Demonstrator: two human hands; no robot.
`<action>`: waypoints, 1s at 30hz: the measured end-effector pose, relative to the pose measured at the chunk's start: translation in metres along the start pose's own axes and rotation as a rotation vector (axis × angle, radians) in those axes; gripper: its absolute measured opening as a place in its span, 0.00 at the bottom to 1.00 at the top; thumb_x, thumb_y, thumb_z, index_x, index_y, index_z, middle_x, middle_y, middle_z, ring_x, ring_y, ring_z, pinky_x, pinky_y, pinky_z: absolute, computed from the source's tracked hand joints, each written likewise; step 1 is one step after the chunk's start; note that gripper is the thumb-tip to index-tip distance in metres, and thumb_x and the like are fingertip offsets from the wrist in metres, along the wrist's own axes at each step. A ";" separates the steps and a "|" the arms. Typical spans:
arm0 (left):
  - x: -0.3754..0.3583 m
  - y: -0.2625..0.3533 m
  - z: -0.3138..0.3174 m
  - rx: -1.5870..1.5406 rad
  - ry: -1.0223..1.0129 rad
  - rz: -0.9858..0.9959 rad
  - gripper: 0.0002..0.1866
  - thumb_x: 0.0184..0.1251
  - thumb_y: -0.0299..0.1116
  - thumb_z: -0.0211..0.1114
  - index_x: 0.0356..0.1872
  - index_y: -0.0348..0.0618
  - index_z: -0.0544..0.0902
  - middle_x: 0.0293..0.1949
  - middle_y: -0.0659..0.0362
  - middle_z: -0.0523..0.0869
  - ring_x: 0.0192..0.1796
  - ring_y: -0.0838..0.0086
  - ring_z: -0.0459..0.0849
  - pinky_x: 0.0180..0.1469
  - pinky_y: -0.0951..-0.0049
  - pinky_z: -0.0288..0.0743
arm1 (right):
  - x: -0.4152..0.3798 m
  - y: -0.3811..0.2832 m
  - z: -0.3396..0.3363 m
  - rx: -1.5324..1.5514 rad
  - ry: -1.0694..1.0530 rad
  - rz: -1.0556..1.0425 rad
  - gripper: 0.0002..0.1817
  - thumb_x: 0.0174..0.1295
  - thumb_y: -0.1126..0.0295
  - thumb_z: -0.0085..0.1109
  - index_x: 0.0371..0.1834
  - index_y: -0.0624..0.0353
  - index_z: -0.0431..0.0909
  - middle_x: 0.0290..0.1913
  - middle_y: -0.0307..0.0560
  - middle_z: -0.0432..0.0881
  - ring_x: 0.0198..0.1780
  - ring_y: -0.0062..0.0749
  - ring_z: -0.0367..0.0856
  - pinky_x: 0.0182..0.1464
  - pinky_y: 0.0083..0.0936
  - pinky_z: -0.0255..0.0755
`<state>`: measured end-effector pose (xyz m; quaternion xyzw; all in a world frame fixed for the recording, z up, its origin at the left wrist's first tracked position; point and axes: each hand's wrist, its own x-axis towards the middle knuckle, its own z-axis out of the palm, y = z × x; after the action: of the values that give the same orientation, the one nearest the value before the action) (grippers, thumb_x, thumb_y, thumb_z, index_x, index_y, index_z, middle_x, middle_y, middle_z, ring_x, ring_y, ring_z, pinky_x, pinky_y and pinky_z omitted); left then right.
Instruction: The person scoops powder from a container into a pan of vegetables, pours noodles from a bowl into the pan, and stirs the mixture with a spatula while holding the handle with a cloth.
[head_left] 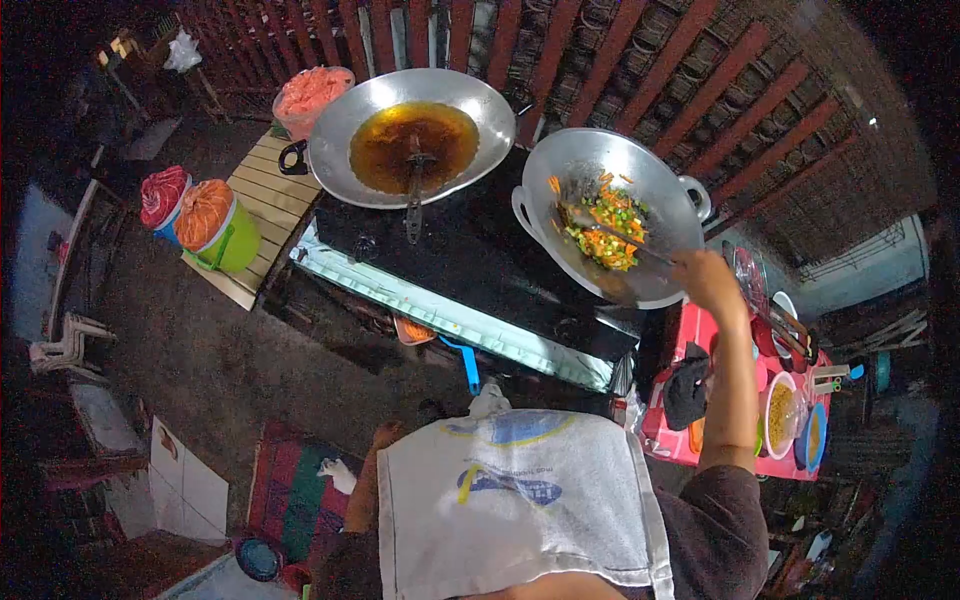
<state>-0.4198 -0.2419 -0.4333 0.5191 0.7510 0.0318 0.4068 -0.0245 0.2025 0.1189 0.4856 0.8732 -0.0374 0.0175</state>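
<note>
My right hand (708, 282) is closed round the handle of a long metal cooking spatula (640, 247). Its far end reaches into the right-hand wok (552, 255), among chopped vegetables (612, 225) in orange, green and yellow. Exactly what shape the spatula's head has is hard to make out. Low by my left side, close to the edge of the white cloth (430, 500) over my front, is my left hand (388, 435); it is dark and its fingers do not show clearly.
A second wok (330, 140) holds brown oil, with a turner (415, 205) resting in it. Left are a pink-filled tub (305, 125) and a green bucket (232, 245) on a slatted bench (270, 190). Bowls (780, 415) stand on the pink-covered table (660, 425); a slatted fence rises behind.
</note>
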 end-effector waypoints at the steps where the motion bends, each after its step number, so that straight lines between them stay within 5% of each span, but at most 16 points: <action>1: 0.005 -0.009 0.008 -0.106 -0.029 -0.103 0.23 0.64 0.50 0.50 0.54 0.48 0.74 0.58 0.55 0.73 0.56 0.63 0.73 0.59 0.64 0.65 | 0.005 0.016 0.006 0.073 0.036 -0.014 0.12 0.55 0.68 0.50 0.40 0.57 0.79 0.36 0.59 0.80 0.40 0.52 0.79 0.44 0.41 0.73; 4: 0.004 -0.001 0.001 -0.307 -0.103 -0.344 0.24 0.64 0.49 0.51 0.56 0.47 0.72 0.59 0.56 0.72 0.58 0.63 0.72 0.61 0.64 0.63 | 0.041 0.027 0.031 0.019 0.092 0.108 0.14 0.54 0.70 0.52 0.44 0.58 0.79 0.38 0.61 0.79 0.43 0.55 0.77 0.46 0.41 0.71; 7: 0.004 0.010 -0.021 -0.752 -0.234 0.334 0.26 0.63 0.48 0.53 0.60 0.47 0.68 0.61 0.58 0.70 0.61 0.65 0.69 0.63 0.66 0.60 | 0.027 0.007 0.025 0.028 0.011 0.075 0.14 0.56 0.69 0.50 0.46 0.55 0.78 0.38 0.61 0.79 0.42 0.56 0.77 0.45 0.41 0.71; 8: -0.002 0.015 -0.028 -0.242 -0.069 0.051 0.26 0.63 0.48 0.53 0.60 0.48 0.68 0.61 0.58 0.70 0.62 0.65 0.68 0.63 0.66 0.60 | 0.015 0.003 0.018 0.010 -0.055 0.047 0.14 0.57 0.68 0.50 0.46 0.53 0.79 0.38 0.61 0.79 0.41 0.56 0.77 0.44 0.42 0.71; 13: 0.017 -0.010 -0.010 -0.492 -0.164 -0.130 0.25 0.63 0.49 0.54 0.60 0.53 0.69 0.63 0.60 0.67 0.63 0.67 0.67 0.61 0.66 0.62 | -0.038 -0.016 -0.084 -0.447 -0.160 0.141 0.12 0.53 0.65 0.50 0.38 0.44 0.82 0.32 0.51 0.82 0.36 0.45 0.82 0.39 0.40 0.75; 14: 0.013 0.001 -0.025 -0.105 -0.220 0.173 0.26 0.63 0.50 0.53 0.60 0.52 0.69 0.62 0.60 0.68 0.62 0.66 0.68 0.61 0.65 0.63 | -0.041 -0.003 -0.087 -0.528 -0.157 0.257 0.12 0.52 0.63 0.51 0.37 0.44 0.83 0.30 0.51 0.82 0.34 0.46 0.82 0.37 0.40 0.75; 16: 0.015 -0.002 -0.033 0.875 0.138 0.794 0.28 0.63 0.54 0.52 0.59 0.49 0.69 0.61 0.59 0.70 0.61 0.65 0.69 0.60 0.64 0.64 | -0.028 0.031 -0.050 -0.590 -0.065 0.259 0.11 0.52 0.64 0.50 0.35 0.45 0.83 0.29 0.50 0.82 0.34 0.46 0.82 0.37 0.40 0.76; 18: 0.019 -0.003 -0.027 0.306 -0.249 0.221 0.30 0.63 0.57 0.50 0.58 0.48 0.70 0.59 0.56 0.72 0.59 0.62 0.71 0.58 0.61 0.66 | -0.003 0.028 -0.023 -0.640 -0.025 0.344 0.12 0.54 0.65 0.48 0.34 0.48 0.83 0.30 0.50 0.82 0.35 0.48 0.82 0.37 0.39 0.76; 19: 0.029 -0.023 -0.006 0.086 -0.288 -0.081 0.31 0.62 0.59 0.49 0.58 0.48 0.71 0.59 0.54 0.72 0.58 0.60 0.72 0.56 0.60 0.67 | 0.002 0.029 -0.009 -0.609 0.047 0.296 0.12 0.54 0.66 0.48 0.35 0.47 0.83 0.31 0.50 0.82 0.35 0.47 0.82 0.36 0.39 0.76; 20: 0.023 -0.023 -0.003 0.085 -0.287 -0.079 0.31 0.62 0.59 0.49 0.58 0.48 0.71 0.59 0.54 0.72 0.58 0.60 0.72 0.56 0.60 0.67 | 0.006 0.031 0.000 -0.577 0.120 0.245 0.12 0.54 0.66 0.48 0.36 0.47 0.82 0.32 0.49 0.82 0.35 0.47 0.82 0.36 0.38 0.76; 22: 0.013 -0.019 -0.001 -0.074 0.093 -0.088 0.31 0.62 0.61 0.48 0.56 0.48 0.72 0.57 0.48 0.73 0.52 0.54 0.76 0.50 0.56 0.69 | 0.001 0.030 -0.023 -0.505 0.156 0.266 0.12 0.54 0.66 0.48 0.38 0.45 0.82 0.33 0.49 0.82 0.36 0.47 0.82 0.36 0.38 0.76; 26: 0.019 -0.017 -0.011 -0.197 -0.194 -0.358 0.30 0.62 0.61 0.48 0.56 0.50 0.72 0.56 0.45 0.72 0.51 0.51 0.77 0.50 0.56 0.70 | 0.013 0.071 -0.028 -0.541 0.214 0.333 0.13 0.54 0.63 0.50 0.42 0.39 0.81 0.37 0.51 0.82 0.39 0.47 0.81 0.40 0.40 0.75; 29: 0.002 -0.007 -0.007 -0.007 -0.059 -0.248 0.32 0.61 0.62 0.46 0.56 0.49 0.73 0.57 0.46 0.73 0.52 0.52 0.76 0.53 0.59 0.70 | 0.037 0.100 0.005 -0.480 0.211 0.291 0.11 0.52 0.66 0.54 0.38 0.42 0.81 0.35 0.46 0.82 0.39 0.44 0.82 0.39 0.38 0.77; 30: -0.002 -0.004 -0.008 0.150 0.013 -0.021 0.32 0.61 0.62 0.46 0.55 0.48 0.73 0.56 0.46 0.73 0.54 0.53 0.75 0.55 0.60 0.69 | 0.037 0.103 0.004 -0.480 0.211 0.291 0.11 0.52 0.66 0.54 0.38 0.42 0.81 0.35 0.46 0.82 0.39 0.44 0.82 0.39 0.38 0.77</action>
<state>-0.4282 -0.2423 -0.4287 0.5400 0.7592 -0.0254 0.3624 0.0434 0.2878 0.1077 0.5888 0.7754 0.2237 0.0460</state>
